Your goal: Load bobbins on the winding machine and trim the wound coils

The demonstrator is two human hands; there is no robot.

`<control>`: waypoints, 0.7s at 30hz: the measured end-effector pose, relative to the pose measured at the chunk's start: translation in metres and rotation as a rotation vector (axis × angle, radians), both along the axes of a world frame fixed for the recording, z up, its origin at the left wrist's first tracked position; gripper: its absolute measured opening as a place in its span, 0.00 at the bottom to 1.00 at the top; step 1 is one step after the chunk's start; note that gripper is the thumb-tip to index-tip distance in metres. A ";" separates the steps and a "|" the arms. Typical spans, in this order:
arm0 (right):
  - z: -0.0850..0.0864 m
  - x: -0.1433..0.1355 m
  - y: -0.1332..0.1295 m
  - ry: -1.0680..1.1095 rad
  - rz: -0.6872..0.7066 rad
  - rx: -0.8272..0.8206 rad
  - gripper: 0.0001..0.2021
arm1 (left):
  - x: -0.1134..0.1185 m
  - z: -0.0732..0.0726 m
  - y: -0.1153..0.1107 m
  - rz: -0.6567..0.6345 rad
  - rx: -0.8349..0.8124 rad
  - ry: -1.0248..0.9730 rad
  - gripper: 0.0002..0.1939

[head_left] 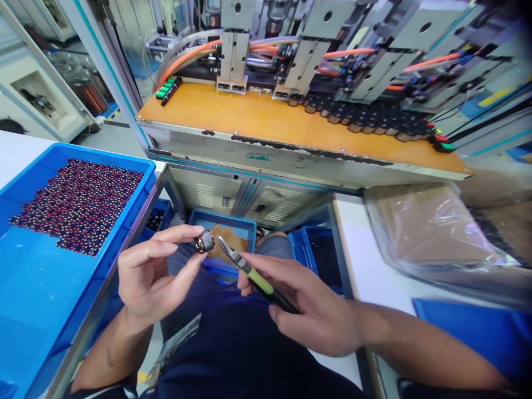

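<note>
Between thumb and forefinger, my left hand (155, 271) pinches a small round motor stator (205, 242) with a grey rim and copper-coloured winding. My right hand (307, 299) is wrapped round a pair of cutting pliers (258, 280) with yellow-green and black handles. The metal jaws of the pliers point up and left, a short way right of the stator and apart from it. Both hands are above my lap. Below the stator stands a blue bin (253, 228) with a piece of brown cardboard in it.
At left, a blue tray (45, 299) holds many small dark parts in rows. Ahead is a machine with an orange worktop (249, 116), bearing a row of dark cylindrical parts (353, 117) and a black marker (171, 91). Plastic-wrapped cardboard (419, 221) lies on the right table.
</note>
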State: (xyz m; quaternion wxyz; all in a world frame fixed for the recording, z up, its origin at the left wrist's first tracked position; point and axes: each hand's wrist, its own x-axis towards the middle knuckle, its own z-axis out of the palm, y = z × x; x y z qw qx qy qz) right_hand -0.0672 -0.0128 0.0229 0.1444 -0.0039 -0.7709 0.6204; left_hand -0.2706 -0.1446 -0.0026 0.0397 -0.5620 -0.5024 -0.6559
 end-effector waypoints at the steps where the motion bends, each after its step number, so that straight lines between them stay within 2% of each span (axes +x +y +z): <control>1: -0.001 -0.001 0.000 -0.004 0.005 -0.012 0.40 | 0.001 0.000 0.000 0.000 0.001 -0.007 0.37; 21: -0.005 -0.009 -0.002 -0.005 0.056 -0.164 0.42 | 0.004 0.000 -0.005 -0.027 -0.052 -0.070 0.37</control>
